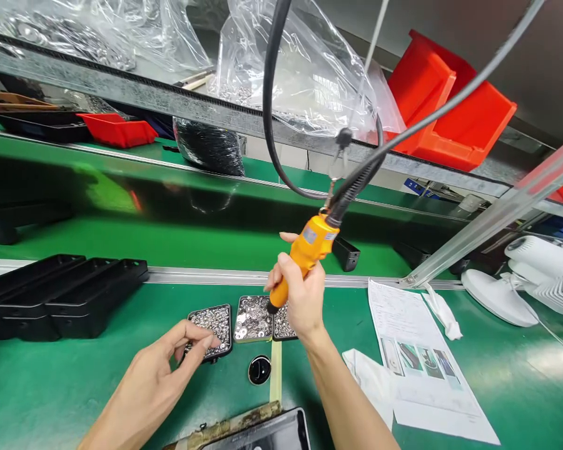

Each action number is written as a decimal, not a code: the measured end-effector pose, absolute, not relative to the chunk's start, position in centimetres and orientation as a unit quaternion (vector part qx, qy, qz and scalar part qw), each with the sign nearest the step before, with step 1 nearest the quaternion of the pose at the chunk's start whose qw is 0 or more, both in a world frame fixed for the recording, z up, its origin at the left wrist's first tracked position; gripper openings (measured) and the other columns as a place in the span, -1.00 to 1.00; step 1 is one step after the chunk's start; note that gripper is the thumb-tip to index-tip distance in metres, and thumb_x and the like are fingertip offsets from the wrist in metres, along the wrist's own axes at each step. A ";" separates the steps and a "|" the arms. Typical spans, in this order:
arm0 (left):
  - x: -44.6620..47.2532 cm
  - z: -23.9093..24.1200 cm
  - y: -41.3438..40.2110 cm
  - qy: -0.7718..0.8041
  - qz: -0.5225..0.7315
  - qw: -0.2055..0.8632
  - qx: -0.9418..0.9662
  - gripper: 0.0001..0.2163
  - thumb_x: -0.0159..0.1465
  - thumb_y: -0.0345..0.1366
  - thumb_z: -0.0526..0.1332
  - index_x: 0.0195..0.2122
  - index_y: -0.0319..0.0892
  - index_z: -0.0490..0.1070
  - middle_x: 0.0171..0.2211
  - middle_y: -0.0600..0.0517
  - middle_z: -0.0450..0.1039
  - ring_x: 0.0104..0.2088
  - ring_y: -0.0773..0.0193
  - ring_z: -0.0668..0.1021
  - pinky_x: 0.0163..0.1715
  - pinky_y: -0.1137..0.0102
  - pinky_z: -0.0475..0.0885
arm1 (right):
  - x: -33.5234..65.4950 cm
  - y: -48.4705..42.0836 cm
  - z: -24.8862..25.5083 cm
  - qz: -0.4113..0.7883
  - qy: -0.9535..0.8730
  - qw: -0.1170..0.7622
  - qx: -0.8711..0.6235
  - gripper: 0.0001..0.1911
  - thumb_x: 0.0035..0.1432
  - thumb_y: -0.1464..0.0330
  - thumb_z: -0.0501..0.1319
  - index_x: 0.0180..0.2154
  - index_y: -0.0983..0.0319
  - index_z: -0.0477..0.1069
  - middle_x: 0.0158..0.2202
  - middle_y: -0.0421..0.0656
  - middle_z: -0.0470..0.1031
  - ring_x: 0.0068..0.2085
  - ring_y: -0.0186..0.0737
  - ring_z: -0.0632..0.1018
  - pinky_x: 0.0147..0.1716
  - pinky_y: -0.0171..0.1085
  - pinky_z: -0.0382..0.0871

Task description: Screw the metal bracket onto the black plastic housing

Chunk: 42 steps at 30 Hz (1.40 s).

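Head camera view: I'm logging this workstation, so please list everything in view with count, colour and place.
Small trays of metal fasteners: three, silvery contents, centre of the green table.
Orange electric screwdriver: one, hanging on a black cable, tip over the trays.
Long black plastic housings: three, left on the table.
Round black part: one, below the trays.
Printed instruction sheet: one, white, right.
White fan: one, far right.
Red plastic bins: several, upper shelf and left.
Clear plastic bags: several, on the shelf.
Left hand: fingertips pinched at the left tray.
Right hand: gripping the screwdriver.
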<state>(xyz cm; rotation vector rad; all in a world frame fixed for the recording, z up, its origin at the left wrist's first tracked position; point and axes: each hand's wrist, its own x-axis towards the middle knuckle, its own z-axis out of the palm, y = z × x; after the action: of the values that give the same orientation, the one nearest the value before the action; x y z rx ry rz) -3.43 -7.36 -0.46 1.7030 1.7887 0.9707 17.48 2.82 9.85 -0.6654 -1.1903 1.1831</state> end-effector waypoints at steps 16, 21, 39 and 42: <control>0.7 1.8 -10.2 0.570 0.523 0.321 0.546 -0.83 0.22 -0.01 0.47 -0.32 0.05 0.68 -0.36 0.12 0.70 -0.35 0.27 0.75 -0.28 0.60 0.64 | 15.7 -3.9 11.9 0.628 -0.453 0.609 -0.172 -0.75 0.44 0.13 0.32 -0.11 0.15 0.39 -0.64 -0.47 0.26 -0.71 -0.45 0.22 -0.70 -0.44 0.25; 1.0 1.9 -10.6 0.576 0.519 0.320 0.544 -0.82 0.22 0.00 0.46 -0.30 0.05 0.67 -0.35 0.12 0.73 -0.34 0.24 0.78 -0.27 0.60 0.65 | 15.5 -4.2 11.4 0.619 -0.463 0.612 -0.165 -0.80 0.48 0.17 0.30 -0.09 0.13 0.39 -0.62 -0.46 0.27 -0.69 -0.46 0.23 -0.67 -0.45 0.25; 0.8 0.7 -11.4 0.607 0.459 0.222 0.610 -0.72 0.37 0.04 0.36 0.05 0.15 0.51 -0.17 0.26 0.77 -0.26 0.40 0.77 -0.21 0.66 0.61 | 15.0 -4.8 10.3 0.592 -0.492 0.605 -0.206 -0.84 0.49 0.20 0.32 -0.05 0.12 0.44 -0.60 -0.43 0.27 -0.67 -0.44 0.26 -0.65 -0.43 0.30; 0.6 0.1 -11.7 0.607 0.445 0.255 0.607 -0.68 0.38 0.04 0.35 0.10 0.12 0.49 -0.10 0.22 0.77 -0.18 0.36 0.78 -0.10 0.61 0.63 | 14.9 -4.9 10.4 0.592 -0.495 0.605 -0.196 -0.82 0.48 0.18 0.32 -0.05 0.13 0.44 -0.60 -0.43 0.27 -0.68 -0.45 0.24 -0.66 -0.44 0.28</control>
<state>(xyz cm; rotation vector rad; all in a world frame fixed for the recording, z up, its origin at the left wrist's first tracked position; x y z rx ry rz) 0.59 -11.68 0.11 1.6475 1.6492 1.2099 14.90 -4.88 10.36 -0.4545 -1.1446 1.3691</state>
